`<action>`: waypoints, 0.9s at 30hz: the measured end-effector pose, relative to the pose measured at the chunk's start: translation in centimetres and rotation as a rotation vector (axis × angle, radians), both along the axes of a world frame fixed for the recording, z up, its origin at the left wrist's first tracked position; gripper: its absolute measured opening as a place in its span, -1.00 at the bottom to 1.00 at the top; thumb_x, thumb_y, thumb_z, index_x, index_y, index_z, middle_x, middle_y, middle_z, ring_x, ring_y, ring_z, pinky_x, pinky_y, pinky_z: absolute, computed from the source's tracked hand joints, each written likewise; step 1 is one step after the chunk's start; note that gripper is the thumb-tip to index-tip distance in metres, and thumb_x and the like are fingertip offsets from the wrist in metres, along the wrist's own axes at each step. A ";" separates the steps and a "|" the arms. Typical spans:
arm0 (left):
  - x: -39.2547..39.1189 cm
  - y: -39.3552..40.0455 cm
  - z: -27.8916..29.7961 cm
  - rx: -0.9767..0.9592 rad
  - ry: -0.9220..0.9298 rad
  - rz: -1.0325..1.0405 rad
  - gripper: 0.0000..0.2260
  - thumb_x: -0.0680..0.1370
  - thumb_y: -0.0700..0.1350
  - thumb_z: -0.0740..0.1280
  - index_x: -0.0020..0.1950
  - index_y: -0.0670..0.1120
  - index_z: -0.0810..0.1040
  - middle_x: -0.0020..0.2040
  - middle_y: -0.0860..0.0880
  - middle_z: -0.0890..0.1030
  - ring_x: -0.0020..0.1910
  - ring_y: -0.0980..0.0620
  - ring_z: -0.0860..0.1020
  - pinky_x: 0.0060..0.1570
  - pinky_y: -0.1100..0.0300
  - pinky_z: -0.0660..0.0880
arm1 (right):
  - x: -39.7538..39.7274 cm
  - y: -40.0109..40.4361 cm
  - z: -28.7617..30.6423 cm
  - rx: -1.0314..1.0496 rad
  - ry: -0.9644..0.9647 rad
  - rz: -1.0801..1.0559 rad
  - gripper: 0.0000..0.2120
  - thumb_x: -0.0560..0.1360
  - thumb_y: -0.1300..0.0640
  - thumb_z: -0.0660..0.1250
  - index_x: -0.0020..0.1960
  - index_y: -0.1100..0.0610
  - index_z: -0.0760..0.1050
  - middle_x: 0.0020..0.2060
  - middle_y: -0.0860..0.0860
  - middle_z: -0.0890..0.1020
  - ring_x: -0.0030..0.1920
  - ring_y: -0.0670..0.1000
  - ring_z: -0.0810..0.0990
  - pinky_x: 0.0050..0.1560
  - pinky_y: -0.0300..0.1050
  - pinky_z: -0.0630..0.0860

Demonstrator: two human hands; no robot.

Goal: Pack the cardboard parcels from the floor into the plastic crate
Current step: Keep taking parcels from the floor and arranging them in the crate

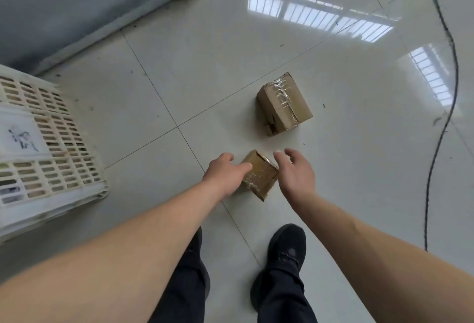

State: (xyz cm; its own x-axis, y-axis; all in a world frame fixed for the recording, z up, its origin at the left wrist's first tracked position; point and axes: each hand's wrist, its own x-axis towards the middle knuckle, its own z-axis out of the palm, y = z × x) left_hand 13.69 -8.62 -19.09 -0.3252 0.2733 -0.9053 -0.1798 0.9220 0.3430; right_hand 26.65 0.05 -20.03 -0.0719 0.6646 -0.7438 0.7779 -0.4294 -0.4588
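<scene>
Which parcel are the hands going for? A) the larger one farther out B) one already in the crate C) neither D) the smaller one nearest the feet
D: the left hand and right hand flank the smaller parcel, while the larger parcel lies untouched farther out on the floor.

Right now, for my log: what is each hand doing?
Left hand: open, fingers against the near parcel.
Right hand: open, beside it, holding nothing.
</scene>
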 end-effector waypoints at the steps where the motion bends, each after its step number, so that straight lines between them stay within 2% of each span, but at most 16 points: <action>1: 0.3 0.1 -1.0 0.002 -0.010 0.007 -0.38 0.51 0.12 0.34 0.54 0.02 0.30 0.47 -0.05 0.37 0.38 -0.12 0.41 0.33 -0.13 0.44 | 0.1 -0.1 -0.8 -0.004 -0.005 -0.001 -0.50 0.62 -0.10 0.23 0.51 0.06 0.41 0.44 -0.01 0.50 0.43 0.06 0.44 0.33 -0.07 0.33; 3: 1.0 0.0 -2.5 0.006 -0.037 0.043 -0.43 0.55 0.11 0.32 0.54 0.00 0.32 0.47 -0.04 0.38 0.39 -0.10 0.40 0.33 -0.11 0.43 | 0.2 -0.7 -2.2 -0.008 -0.010 -0.009 -0.56 0.62 -0.10 0.23 0.41 0.07 0.51 0.34 0.00 0.58 0.33 0.06 0.52 0.28 -0.06 0.41; 4: 1.4 -0.1 -3.0 0.000 -0.054 0.067 -0.49 0.57 0.12 0.31 0.49 -0.02 0.37 0.44 -0.05 0.42 0.34 -0.09 0.42 0.28 -0.10 0.45 | 0.3 -1.2 -2.6 -0.009 -0.004 -0.023 -0.62 0.62 -0.10 0.22 0.29 0.09 0.58 0.21 0.01 0.65 0.20 0.05 0.58 0.16 -0.06 0.47; 6: 1.9 -0.6 -3.7 -0.020 -0.083 0.117 -0.64 0.60 0.14 0.26 0.28 -0.04 0.52 0.29 -0.10 0.55 0.19 -0.11 0.51 0.13 -0.09 0.49 | 0.6 -2.8 -3.3 0.004 0.003 -0.036 -0.62 0.64 -0.07 0.19 0.00 0.20 0.63 -0.14 0.03 0.65 -0.09 0.05 0.57 -0.13 -0.04 0.44; 7: 2.0 -1.1 -3.9 -0.030 -0.094 0.144 -0.67 0.61 0.16 0.24 0.16 -0.07 0.55 0.21 -0.13 0.59 0.11 -0.11 0.54 0.05 -0.05 0.50 | 0.7 -3.8 -3.4 0.005 0.003 -0.036 -0.58 0.65 -0.06 0.18 -0.08 0.25 0.60 -0.23 0.06 0.62 -0.17 0.07 0.54 -0.18 -0.03 0.41; 9: 2.2 -2.5 -4.4 -0.051 -0.123 0.213 -0.68 0.62 0.17 0.22 0.01 -0.07 0.56 0.08 -0.11 0.63 0.00 -0.06 0.57 -0.10 0.07 0.46 | 1.1 -5.7 -3.7 -0.023 0.013 -0.054 -0.53 0.65 -0.06 0.17 -0.12 0.31 0.59 -0.26 0.14 0.62 -0.23 0.07 0.53 -0.21 -0.04 0.42; 11: 2.1 -4.0 -4.8 -0.047 -0.164 0.280 -0.68 0.61 0.19 0.24 -0.02 -0.04 0.57 0.03 -0.09 0.64 -0.01 -0.03 0.59 -0.10 0.10 0.52 | 1.4 -6.9 -4.1 -0.060 0.016 -0.057 -0.54 0.66 -0.04 0.17 -0.10 0.34 0.57 -0.27 0.16 0.59 -0.25 0.05 0.49 -0.23 -0.05 0.40; 12: 2.0 -4.6 -5.1 -0.043 -0.170 0.302 -0.66 0.57 0.22 0.26 0.00 -0.03 0.58 0.04 -0.11 0.65 0.02 -0.06 0.61 0.01 0.01 0.57 | 1.5 -7.2 -4.4 -0.083 0.010 -0.048 -0.57 0.65 -0.02 0.18 -0.10 0.32 0.58 -0.26 0.14 0.59 -0.24 0.04 0.49 -0.23 -0.06 0.40; 14: 1.6 -5.6 -6.0 -0.049 -0.135 0.356 -0.58 0.43 0.28 0.30 0.01 -0.05 0.58 0.04 -0.14 0.66 0.05 -0.12 0.63 0.16 -0.13 0.57 | 1.5 -7.3 -5.0 -0.110 0.004 -0.025 -0.72 0.63 0.04 0.23 -0.09 0.19 0.59 -0.21 0.06 0.62 -0.17 0.05 0.55 -0.20 -0.08 0.43; 15: 1.3 -6.1 -6.7 -0.047 -0.114 0.398 -0.54 0.37 0.29 0.31 0.02 -0.05 0.57 0.05 -0.14 0.66 0.05 -0.14 0.63 0.17 -0.14 0.57 | 1.5 -7.3 -5.5 -0.108 -0.011 -0.013 -0.81 0.61 0.06 0.26 -0.03 0.13 0.59 -0.13 0.03 0.64 -0.08 0.06 0.58 -0.16 -0.09 0.46; 16: 1.2 -6.4 -7.3 -0.052 -0.100 0.441 -0.51 0.33 0.30 0.32 0.05 -0.05 0.55 0.06 -0.14 0.65 0.04 -0.14 0.63 0.12 -0.11 0.58 | 1.5 -7.2 -5.9 -0.108 -0.031 0.000 -0.83 0.59 0.07 0.28 0.10 0.09 0.59 -0.02 0.01 0.65 0.02 0.07 0.60 -0.06 -0.10 0.46; 18: 1.1 -7.0 -8.6 -0.082 -0.111 0.518 -0.39 0.27 0.34 0.35 0.13 -0.06 0.53 0.08 -0.14 0.64 0.02 -0.15 0.63 -0.07 0.00 0.59 | 1.6 -6.9 -6.8 -0.119 -0.061 0.025 -0.63 0.55 0.10 0.31 0.36 0.06 0.50 0.19 -0.01 0.59 0.20 0.07 0.56 0.10 -0.11 0.42; 20: 1.2 -7.9 -10.2 -0.117 -0.145 0.595 -0.25 0.19 0.39 0.36 0.22 -0.04 0.51 0.11 -0.13 0.64 0.01 -0.16 0.66 -0.15 0.01 0.60 | 1.6 -6.7 -7.7 -0.155 -0.067 0.048 -0.52 0.55 0.09 0.33 0.46 0.05 0.41 0.28 -0.01 0.56 0.26 0.07 0.53 0.16 -0.12 0.38; 24: 1.7 -9.5 -12.3 -0.141 -0.183 0.709 -0.14 0.17 0.37 0.41 0.39 0.00 0.42 0.16 -0.12 0.63 0.01 -0.18 0.68 -0.19 -0.15 0.65 | 1.6 -7.4 -9.2 -0.224 -0.014 0.081 -0.46 0.56 0.12 0.35 0.52 0.05 0.35 0.15 -0.07 0.53 0.12 -0.01 0.49 0.12 -0.18 0.35; 27: 1.9 -9.8 -12.3 -0.141 -0.111 0.720 -0.21 0.26 0.26 0.40 0.41 -0.04 0.36 0.19 -0.13 0.59 0.05 -0.17 0.64 -0.25 0.01 0.62 | 1.9 -8.0 -9.9 -0.191 -0.004 0.061 -0.49 0.55 0.11 0.36 0.48 0.05 0.40 0.14 -0.07 0.57 0.12 -0.01 0.53 0.11 -0.19 0.37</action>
